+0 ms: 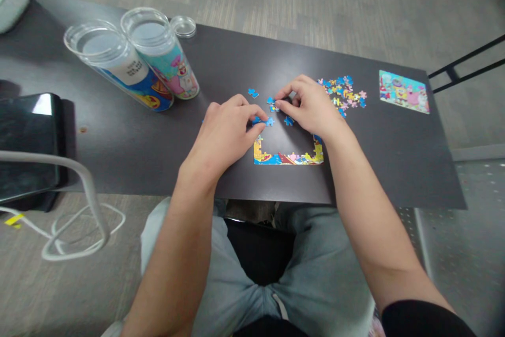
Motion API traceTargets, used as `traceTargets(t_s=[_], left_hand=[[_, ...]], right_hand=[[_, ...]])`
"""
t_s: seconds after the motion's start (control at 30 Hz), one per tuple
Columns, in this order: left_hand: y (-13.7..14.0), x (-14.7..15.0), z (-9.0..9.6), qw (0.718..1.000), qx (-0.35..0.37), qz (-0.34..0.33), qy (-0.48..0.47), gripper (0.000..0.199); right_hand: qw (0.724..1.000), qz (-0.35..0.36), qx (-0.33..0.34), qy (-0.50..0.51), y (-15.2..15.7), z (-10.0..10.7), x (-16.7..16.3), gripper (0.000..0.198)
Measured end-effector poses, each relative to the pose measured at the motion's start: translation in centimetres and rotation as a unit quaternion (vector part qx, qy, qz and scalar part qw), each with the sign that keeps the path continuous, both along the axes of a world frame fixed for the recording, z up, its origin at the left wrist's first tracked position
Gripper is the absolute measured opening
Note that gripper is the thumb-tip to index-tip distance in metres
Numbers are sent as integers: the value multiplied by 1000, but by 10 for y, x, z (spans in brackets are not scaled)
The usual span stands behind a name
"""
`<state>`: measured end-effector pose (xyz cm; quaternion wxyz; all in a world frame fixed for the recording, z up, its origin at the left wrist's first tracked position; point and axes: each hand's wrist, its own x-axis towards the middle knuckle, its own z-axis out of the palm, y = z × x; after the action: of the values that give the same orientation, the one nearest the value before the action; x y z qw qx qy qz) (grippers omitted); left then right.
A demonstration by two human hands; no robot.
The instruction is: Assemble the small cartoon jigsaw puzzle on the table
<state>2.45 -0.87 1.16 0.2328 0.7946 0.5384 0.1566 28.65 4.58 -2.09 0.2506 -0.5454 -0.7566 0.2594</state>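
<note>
Close to the upper left corner of a partly joined jigsaw border (288,160), my left hand (226,129) pinches a blue jigsaw piece (270,122) with thumb and index finger. My right hand (310,104) is closed at the fingertips on another jigsaw piece (271,101), blue with some yellow, just above. One loose blue piece (289,121) lies below the right fingers, and one more (253,93) lies beyond the left hand. Behind my right hand spreads a pile of mixed loose pieces (349,92), partly hidden by it.
On the dark table (386,158), a picture card (404,91) lies at the right. Two clear-topped printed canisters (136,71) (173,61) stand at the left, near a clear lid (183,26). A black device (29,142) and a white cable (89,184) are at far left.
</note>
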Motion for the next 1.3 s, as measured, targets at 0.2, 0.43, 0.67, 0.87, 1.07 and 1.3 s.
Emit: traceTargets(t_s=[0.2, 0.43, 0.67, 0.87, 1.07, 1.3], left_hand=[[1, 0, 2, 1000, -10, 1, 1, 24], [2, 0, 3, 1000, -19, 8, 5, 23], [2, -2, 1, 1000, -11, -5, -19, 24], [1, -2, 1, 1000, -5, -7, -25, 19], [4, -11, 5, 998, 8, 44, -39, 12], [9, -30, 1, 996, 20, 63, -64, 8]], right_hand=[[1000, -25, 11, -8, -3, -1, -5, 12], [997, -71, 7, -34, -7, 4, -25, 10], [996, -89, 11, -13, 0, 2, -18, 11], [996, -78, 27, -24, -1, -3, -17, 18], [996, -49, 51, -57, -5, -5, -38, 17], [992, -47, 97, -66, -2, -17, -57, 32]])
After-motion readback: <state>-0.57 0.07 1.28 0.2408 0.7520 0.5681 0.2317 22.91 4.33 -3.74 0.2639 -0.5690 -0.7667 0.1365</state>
